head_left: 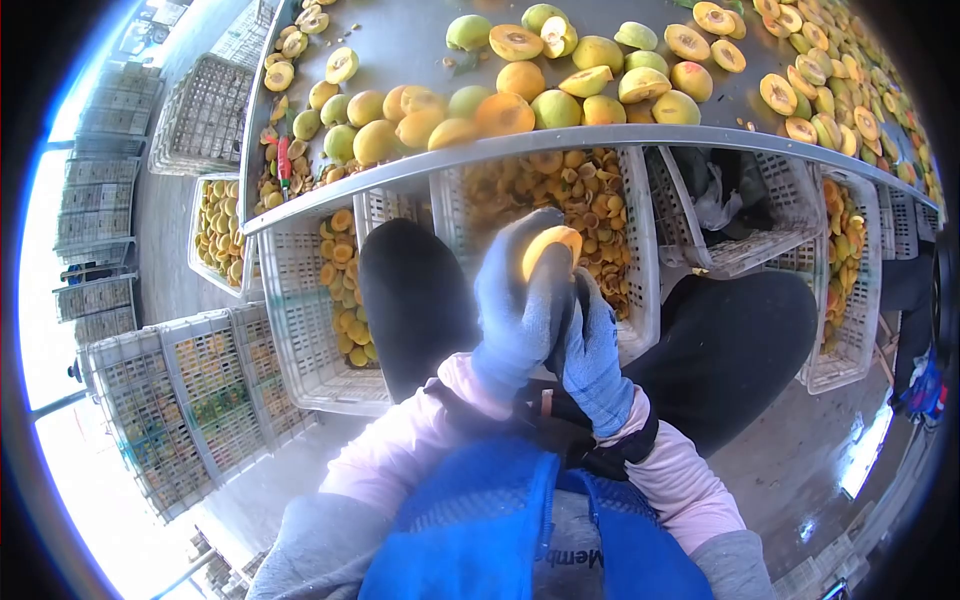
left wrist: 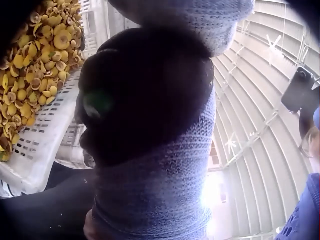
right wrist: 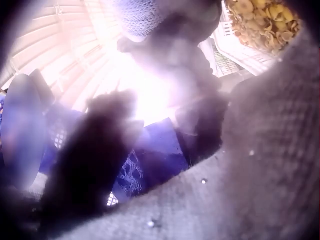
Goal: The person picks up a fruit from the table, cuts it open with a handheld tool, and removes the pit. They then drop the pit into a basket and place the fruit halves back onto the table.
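Tabletop [head_left: 405, 45]: grey metal, strewn with whole and halved fruits [head_left: 515, 42]
Floor [head_left: 172, 245]: grey, stacked crates [head_left: 190, 390] at left
Ceiling [left wrist: 270, 175]: pale, ribbed
Left hand [head_left: 508, 315]: grips a yellow fruit [head_left: 553, 250] over a white crate [head_left: 644, 255]
Right hand [head_left: 595, 365]: beside it (grip I cannot tell)

There are two hands [head_left: 511, 312] [head_left: 597, 362], one held fruit [head_left: 553, 247], one table [head_left: 400, 28], one red object [head_left: 284, 163], many loose fruits [head_left: 556, 109].

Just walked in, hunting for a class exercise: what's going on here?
A person's left hand, in a blue knitted glove, grips a rounded yellow-orange fruit; the gloved right hand is close beside it, whether holding anything is unclear. Beyond, a white perforated plastic crate holds yellow fruit pieces. Whole green-yellow fruit and cut yellow-orange halves lie on the grey metal table.
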The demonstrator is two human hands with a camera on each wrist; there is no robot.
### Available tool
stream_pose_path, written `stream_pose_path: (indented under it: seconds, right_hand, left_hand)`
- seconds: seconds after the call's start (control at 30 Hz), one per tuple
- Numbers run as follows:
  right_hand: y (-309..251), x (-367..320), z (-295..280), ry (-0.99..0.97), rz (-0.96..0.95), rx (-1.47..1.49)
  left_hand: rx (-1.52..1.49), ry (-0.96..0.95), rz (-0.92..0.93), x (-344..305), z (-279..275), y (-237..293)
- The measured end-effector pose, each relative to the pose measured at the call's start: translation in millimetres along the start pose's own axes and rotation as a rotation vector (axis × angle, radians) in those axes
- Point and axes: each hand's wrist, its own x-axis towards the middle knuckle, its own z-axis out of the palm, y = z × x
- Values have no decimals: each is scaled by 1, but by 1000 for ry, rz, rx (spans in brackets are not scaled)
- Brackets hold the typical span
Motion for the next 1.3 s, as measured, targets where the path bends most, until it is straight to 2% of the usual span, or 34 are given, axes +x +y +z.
stream_pose_path:
  seconds: [0.07, 0.23, 0.3, 0.33, 0.37, 0.47, 0.57, 0.6, 0.63, 0.67, 0.7, 0.77, 0.87, 0.93, 0.97, 1.03, 1.07, 1.1, 1.13, 1.2, 1.23, 1.27, 1.3]
  right_hand:
    - [9, -7, -3, -123, -118, -146]
    - [17, 1, -14, -222, -127, 52]
    - [8, 6, -21, -313, 155, 328]
    - [-4, 13, -26, -376, 439, 562]
    - [-12, 18, -30, -434, 728, 793]
    - [-19, 30, -31, -398, 1198, 1375]
    - [-22, 27, -35, -457, 1303, 1676]
    - [-17, 24, -35, -519, 1281, 1829]
    - [-10, 18, -33, -582, 1256, 1981]
    - [-6, 14, -31, -645, 1225, 2133]
    - [-8, 13, -31, -646, 1240, 2147]
    - [-11, 15, -30, -653, 1258, 2172]
    - [-20, 15, -27, -626, 1315, 2301]
    - [-16, 14, -23, -747, 1194, 2388]
    - [-14, 13, -21, -805, 1131, 2429]
    - [-34, 18, -37, -642, 1033, 2341]
    - [-41, 20, -42, -571, 988, 2293]
    - [-35, 19, -40, -587, 861, 2343]
    - [-10, 29, -28, -973, 538, 2394]
    - [15, 16, -34, -534, 1074, 2006]
    - [22, 12, -28, -343, 1356, 1931]
    - [25, 14, -27, -299, 1407, 1462]
    - [8, 21, -28, -240, 1319, 1207]
  left_hand:
    - [28, -20, 1, 2, 1, 1]
    - [46, -150, -66, 9, -6, -9]
    - [-59, -269, -259, 16, -12, -4]
    - [-111, -326, -351, 21, -16, -3]
    - [-101, -409, -319, 28, -22, -7]
    - [-83, -527, -277, 39, -26, -12]
    - [-133, -607, -493, 39, -30, -21]
    - [-127, -647, -560, 39, -31, -22]
    - [-67, -677, -546, 41, -31, -15]
    - [-102, -665, -420, 37, -31, -23]
    - [-136, -650, -296, 32, -28, -33]
    - [-139, -655, -232, 31, -31, -44]
    - [-136, -665, -409, 31, -37, -34]
    - [-234, -613, -493, 27, -34, -28]
    - [-303, -515, -555, 22, -30, -27]
    - [-445, -313, -673, 15, -20, -27]
    - [-209, -239, -396, 11, -20, -36]
    - [32, -162, -127, 3, -24, -52]
    - [-136, -196, -342, 7, -29, -51]
    - [-460, -143, -800, 16, -39, -49]
    - [-467, -159, -775, 15, -45, -42]
    - [-475, -176, -744, 15, -47, -38]
    - [-530, -92, -718, 15, -45, -39]
